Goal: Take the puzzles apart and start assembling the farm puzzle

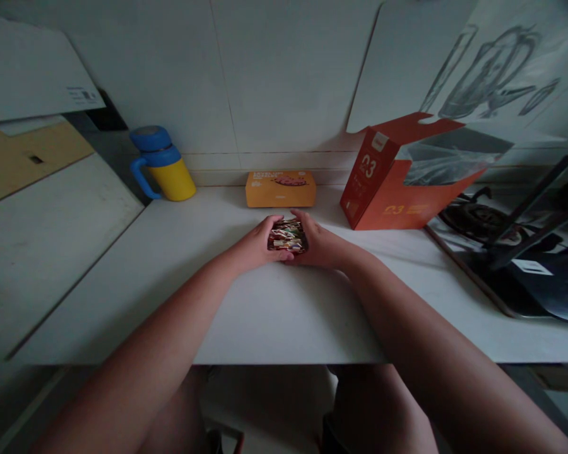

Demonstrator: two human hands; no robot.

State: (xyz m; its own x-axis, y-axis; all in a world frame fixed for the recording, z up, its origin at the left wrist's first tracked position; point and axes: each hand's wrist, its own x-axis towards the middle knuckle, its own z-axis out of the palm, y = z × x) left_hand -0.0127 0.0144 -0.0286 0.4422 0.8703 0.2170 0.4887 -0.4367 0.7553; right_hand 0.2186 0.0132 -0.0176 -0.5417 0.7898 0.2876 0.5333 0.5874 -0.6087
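Note:
My left hand [259, 243] and my right hand [318, 243] are cupped together around a small heap of colourful little pieces [287, 236] on the white table [274, 309]. The fingers of both hands curl around the heap from either side, pressing it together. What the pieces are exactly is too small to tell. A small orange box [280, 188] lies just beyond the hands against the wall.
A yellow mug with a blue lid and handle [163, 165] stands at the back left. A large orange carton [397, 176] stands at the back right, next to a dark stand and printed sheet [515, 246]. My knees show under the table's front edge.

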